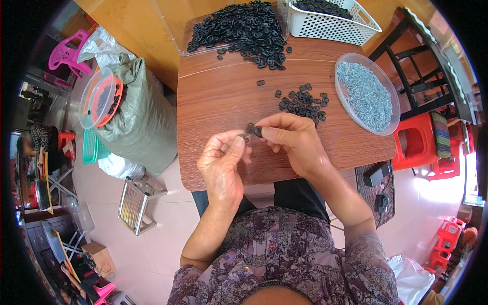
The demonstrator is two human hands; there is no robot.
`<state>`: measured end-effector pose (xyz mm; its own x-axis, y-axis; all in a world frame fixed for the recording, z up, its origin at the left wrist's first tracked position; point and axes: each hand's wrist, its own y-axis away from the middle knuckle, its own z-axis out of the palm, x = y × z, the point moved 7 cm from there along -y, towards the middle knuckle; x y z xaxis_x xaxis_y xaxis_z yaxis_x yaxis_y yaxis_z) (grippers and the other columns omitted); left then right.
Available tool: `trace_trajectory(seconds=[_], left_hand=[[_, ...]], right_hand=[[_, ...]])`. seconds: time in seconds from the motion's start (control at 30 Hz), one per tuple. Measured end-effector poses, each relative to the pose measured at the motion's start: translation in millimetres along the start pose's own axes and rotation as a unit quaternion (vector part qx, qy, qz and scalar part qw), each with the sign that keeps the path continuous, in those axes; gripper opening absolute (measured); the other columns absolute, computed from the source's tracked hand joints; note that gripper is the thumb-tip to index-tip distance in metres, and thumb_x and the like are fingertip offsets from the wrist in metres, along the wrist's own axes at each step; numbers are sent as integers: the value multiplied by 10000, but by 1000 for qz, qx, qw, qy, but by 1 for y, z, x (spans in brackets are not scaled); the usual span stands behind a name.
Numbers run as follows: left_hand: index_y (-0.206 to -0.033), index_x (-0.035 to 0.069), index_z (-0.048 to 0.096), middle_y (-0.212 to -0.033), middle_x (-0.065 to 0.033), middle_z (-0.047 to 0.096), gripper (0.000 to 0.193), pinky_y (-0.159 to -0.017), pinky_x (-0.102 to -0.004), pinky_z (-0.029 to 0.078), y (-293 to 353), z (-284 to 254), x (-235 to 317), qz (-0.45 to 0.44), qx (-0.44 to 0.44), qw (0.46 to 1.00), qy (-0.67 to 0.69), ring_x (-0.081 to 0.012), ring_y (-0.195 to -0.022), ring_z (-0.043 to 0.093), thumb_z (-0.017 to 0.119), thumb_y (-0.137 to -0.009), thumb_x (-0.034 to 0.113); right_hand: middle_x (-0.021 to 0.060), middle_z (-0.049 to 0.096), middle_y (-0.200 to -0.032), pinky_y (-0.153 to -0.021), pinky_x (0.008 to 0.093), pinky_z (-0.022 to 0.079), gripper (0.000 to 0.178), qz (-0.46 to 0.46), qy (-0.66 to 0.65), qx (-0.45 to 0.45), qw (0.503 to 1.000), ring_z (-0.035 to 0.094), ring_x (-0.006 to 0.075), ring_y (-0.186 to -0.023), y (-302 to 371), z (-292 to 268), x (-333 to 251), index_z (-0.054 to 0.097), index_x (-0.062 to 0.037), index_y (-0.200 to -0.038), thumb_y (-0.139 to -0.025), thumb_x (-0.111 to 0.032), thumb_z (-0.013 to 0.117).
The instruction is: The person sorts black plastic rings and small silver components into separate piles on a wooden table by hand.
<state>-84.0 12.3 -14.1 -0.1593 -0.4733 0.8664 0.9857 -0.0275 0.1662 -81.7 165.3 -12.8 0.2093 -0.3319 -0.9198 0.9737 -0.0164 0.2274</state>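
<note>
Over the near half of the wooden table, my two hands meet, fingertips almost touching. My right hand [300, 145] is closed in a pinch on a small black oval plastic part [258, 132]. Right beside it, between the hands, shows another small dark piece [250, 127]. My left hand [222, 165] pinches with thumb and forefinger; something tiny shows at its tips, too small to name. Just beyond my right hand lies a loose group of small black parts [300, 104]. A round clear tub [395, 114] of small silvery-blue screws [365, 94] stands to the right.
A large heap of black oval parts [239, 30] covers the table's far side, next to a white perforated basket [335, 28] of dark pieces. Left of the table [213, 112] stands a full grey-green sack [142, 117] with tubs on top. A red stool [414, 142] is at the right.
</note>
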Motion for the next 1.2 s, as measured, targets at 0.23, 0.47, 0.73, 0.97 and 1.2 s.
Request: trace_trajectory(seconds=[0.23, 0.47, 0.73, 0.97, 1.2], left_hand=[[-979, -38, 597, -805, -97, 627, 137, -526, -253, 480, 6, 1, 4, 23, -5, 999, -34, -144, -636, 594, 607, -863, 35], [-986, -52, 594, -796, -98, 622, 149, -523, -246, 486, 8, 4, 8, 69, -17, 991, -112, -135, -615, 591, 609, -858, 25], [-954, -29, 583, -769, -65, 617, 133, -526, -214, 475, 10, 0, 10, 93, 16, 986, -134, -107, -616, 584, 629, -856, 48], [-935, -16, 591, -763, -45, 614, 117, -529, -199, 468, 11, -2, 8, 82, 27, 985, -150, -89, -607, 573, 639, -848, 46], [-925, -16, 593, -756, -41, 610, 109, -525, -192, 460, 11, -3, 9, 96, 32, 983, -151, -84, -601, 566, 641, -846, 44]], right_hand=[[27, 636, -756, -550, 204, 393, 152, 34, -77, -2, 996, 537, 77, -631, -5, 1, 6, 670, 3, -906, -781, -84, 676], [44, 644, -781, -574, 204, 394, 173, 35, -33, 0, 999, 529, 76, -648, -5, 1, 6, 655, 17, -941, -801, -84, 662], [29, 642, -765, -565, 196, 389, 164, 2, 6, 14, 1000, 522, 64, -650, -2, 8, 3, 670, 13, -932, -804, -89, 661], [3, 644, -753, -565, 187, 395, 142, -28, 57, 26, 998, 519, 43, -646, -1, 9, 0, 686, -14, -921, -803, -91, 668], [-7, 639, -745, -562, 177, 390, 139, -67, 63, 18, 996, 511, 35, -636, -2, 10, -1, 693, -17, -916, -801, -94, 679]])
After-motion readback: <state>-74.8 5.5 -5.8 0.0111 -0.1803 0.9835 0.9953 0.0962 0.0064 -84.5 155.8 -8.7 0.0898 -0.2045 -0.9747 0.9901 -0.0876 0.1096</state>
